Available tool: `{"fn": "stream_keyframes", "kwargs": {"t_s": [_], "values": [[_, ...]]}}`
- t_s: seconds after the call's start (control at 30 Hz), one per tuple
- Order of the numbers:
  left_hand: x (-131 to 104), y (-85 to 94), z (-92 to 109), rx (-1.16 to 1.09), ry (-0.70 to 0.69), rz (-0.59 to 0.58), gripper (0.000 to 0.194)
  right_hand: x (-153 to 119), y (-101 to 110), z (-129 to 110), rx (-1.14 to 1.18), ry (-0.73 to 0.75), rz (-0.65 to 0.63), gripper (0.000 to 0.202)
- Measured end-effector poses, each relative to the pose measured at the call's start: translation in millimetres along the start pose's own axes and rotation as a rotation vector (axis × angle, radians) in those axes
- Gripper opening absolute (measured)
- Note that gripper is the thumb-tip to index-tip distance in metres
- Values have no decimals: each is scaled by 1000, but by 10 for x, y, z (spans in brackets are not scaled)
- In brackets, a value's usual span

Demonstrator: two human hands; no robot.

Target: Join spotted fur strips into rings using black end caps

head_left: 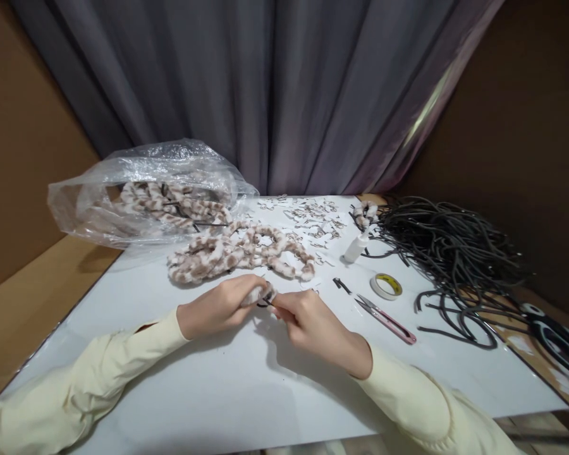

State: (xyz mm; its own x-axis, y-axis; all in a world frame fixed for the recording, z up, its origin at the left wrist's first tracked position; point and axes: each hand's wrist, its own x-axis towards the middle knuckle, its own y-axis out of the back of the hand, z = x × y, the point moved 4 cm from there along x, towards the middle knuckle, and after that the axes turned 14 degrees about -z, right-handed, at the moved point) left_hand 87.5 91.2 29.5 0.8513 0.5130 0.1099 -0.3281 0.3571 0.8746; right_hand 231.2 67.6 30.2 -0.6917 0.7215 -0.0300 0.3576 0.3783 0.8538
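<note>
My left hand (225, 304) is closed around the end of a fluffy brown-and-white fabric tube (255, 296). Facing it, my right hand (308, 319) pinches a dark cord end (268, 303) at the tube's mouth. The fingers hide how far the cord goes into the fabric. Just behind both hands lies a heap of the same fluffy tubes (203, 258), some bent into loops. A small black piece (342, 285) rests to the right of my right hand.
Thread snips (389, 321), a tape roll (386, 286) and a white bottle (355, 248) stand on the right. Beyond them is a pile of black cords (446, 240), with black-handled scissors (557, 341) at the edge. Small metal pieces (313, 218) lie behind; a plastic bag (171, 158) holds fluffy tubes.
</note>
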Motion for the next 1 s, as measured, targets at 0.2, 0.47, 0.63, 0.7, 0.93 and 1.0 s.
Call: {"fn": "stream_keyframes", "kwargs": {"t_s": [0.2, 0.47, 0.63, 0.7, 0.93, 1.0], "values": [[-9, -201, -154, -293, 174, 44, 19, -26, 25, 49, -650, 161, -82, 14], [27, -376, -247, -825, 320, -6, 27, 117, -13, 270, -609, 39, -136, 13], [9, -401, -230, -898, 280, 45, 26, 192, -97, 351, -510, 60, -152, 16], [6, -410, -235, -902, 289, 71, 26, 217, -118, 374, -504, 64, -150, 14], [16, -396, -238, -875, 283, 105, 29, 250, -182, 348, -608, 19, -157, 11], [21, -388, -237, -867, 280, 100, 29, 247, -202, 342, -614, 26, -155, 15]]}}
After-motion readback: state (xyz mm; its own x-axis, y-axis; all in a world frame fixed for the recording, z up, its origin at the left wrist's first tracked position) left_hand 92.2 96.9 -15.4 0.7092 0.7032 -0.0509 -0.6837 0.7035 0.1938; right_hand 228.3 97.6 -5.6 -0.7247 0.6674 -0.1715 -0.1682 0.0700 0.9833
